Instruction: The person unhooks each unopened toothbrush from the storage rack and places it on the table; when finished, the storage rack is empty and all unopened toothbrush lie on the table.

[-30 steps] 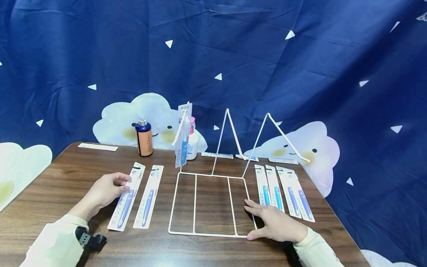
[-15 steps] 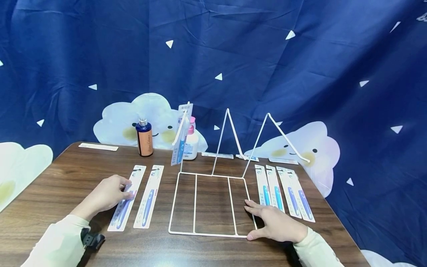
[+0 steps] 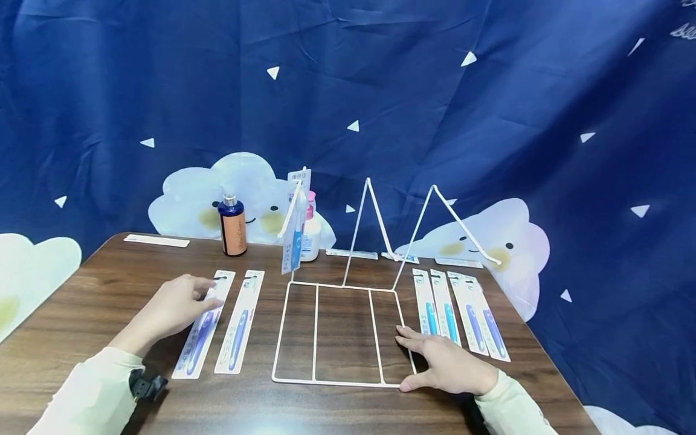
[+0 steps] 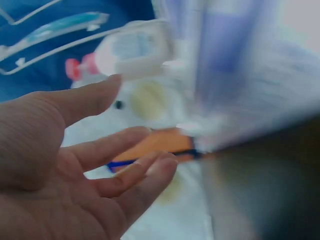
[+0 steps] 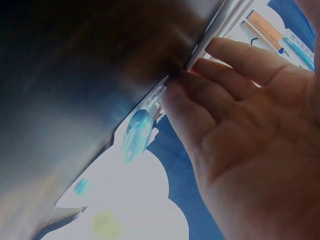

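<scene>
My left hand (image 3: pixel 176 305) hovers over the outer of two packaged toothbrushes on the left, its fingers parted with nothing between them. That packaged toothbrush (image 3: pixel 202 338) with a purple handle lies on the table, partly hidden by the hand. Beside it lies another packaged purple toothbrush (image 3: pixel 239 329). A white wire rack (image 3: pixel 348 383) stands mid-table with three raised hook arms. From its left arm hangs a packaged blue toothbrush (image 3: pixel 296 241). My right hand (image 3: pixel 448 362) rests at the rack's right side, fingers extended over the wire and thumb at the front corner.
Several packaged toothbrushes (image 3: pixel 473 314) lie to the right of the rack. At the back stand a dark blue bottle (image 3: pixel 234 232) with an orange label and a white pump bottle (image 3: pixel 311 238). Slim boxes (image 3: pixel 351 254) line the table's rear edge before a blue curtain (image 3: pixel 413 90).
The outer left toothbrush pack has settled flat, and my left hand has come off it with fingers parting. The hanging toothbrush has swung slightly. My right hand stays put.
</scene>
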A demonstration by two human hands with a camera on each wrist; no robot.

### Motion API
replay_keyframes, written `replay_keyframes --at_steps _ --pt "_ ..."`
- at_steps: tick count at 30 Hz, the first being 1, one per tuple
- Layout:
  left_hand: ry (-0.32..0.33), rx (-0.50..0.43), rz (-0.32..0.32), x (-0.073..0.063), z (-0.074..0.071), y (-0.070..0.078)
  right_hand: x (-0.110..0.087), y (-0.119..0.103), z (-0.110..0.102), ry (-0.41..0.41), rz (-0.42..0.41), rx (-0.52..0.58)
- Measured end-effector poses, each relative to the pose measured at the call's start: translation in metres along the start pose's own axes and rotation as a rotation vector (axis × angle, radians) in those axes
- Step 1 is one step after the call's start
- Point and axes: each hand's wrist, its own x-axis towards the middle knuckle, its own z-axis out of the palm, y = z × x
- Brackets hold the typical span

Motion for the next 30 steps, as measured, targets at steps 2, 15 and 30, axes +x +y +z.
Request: replay_keyframes --at_steps 2,15,30 --pt "0.095 -0.05 0.045 0.001 -0.006 0.01 0.0 0.0 0.001 -0.001 0.0 0.001" --pt "0.424 -0.673 0.212 0.029 -0.02 0.104 0.0 0.0 0.001 0.006 -0.005 -0.008" --pt "0.3 -1.053 0.136 0.062 0.003 0.131 0.0 -0.001 0.0 -0.013 0.02 0.016"
